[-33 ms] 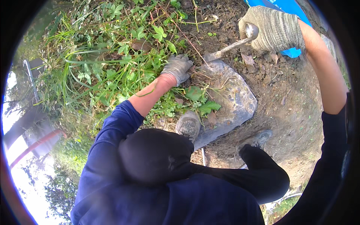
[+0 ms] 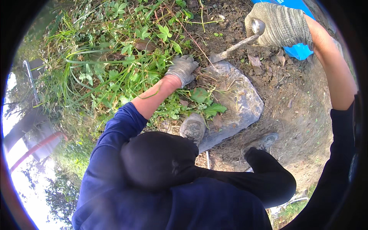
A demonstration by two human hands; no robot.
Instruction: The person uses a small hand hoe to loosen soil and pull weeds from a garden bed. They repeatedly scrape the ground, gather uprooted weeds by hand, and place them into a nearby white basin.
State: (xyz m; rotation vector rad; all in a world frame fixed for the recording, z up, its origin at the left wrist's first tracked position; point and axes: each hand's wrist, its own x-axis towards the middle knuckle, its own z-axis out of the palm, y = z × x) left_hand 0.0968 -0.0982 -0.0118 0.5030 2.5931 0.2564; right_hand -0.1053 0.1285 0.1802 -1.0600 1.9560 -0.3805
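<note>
My right hand, in a grey knitted glove, is closed round the handle of a hand hoe. Its thin metal shank slants down to the left, and the narrow flat blade meets the soil at the tip of a large grey stone. My left hand, gloved too, is closed among the weeds at the edge of the bare soil, just left of the blade. Its fingertips are partly hidden by stems and dirt.
My shoe rests by the stone's near left side; my other foot is on the dirt to the right. Bare soil with dry leaves spreads right of the stone. A blue plastic bag lies behind my right hand.
My right hand has shifted slightly up with the hoe's handle end, while the blade stays at the stone's tip. My left hand has barely moved.
</note>
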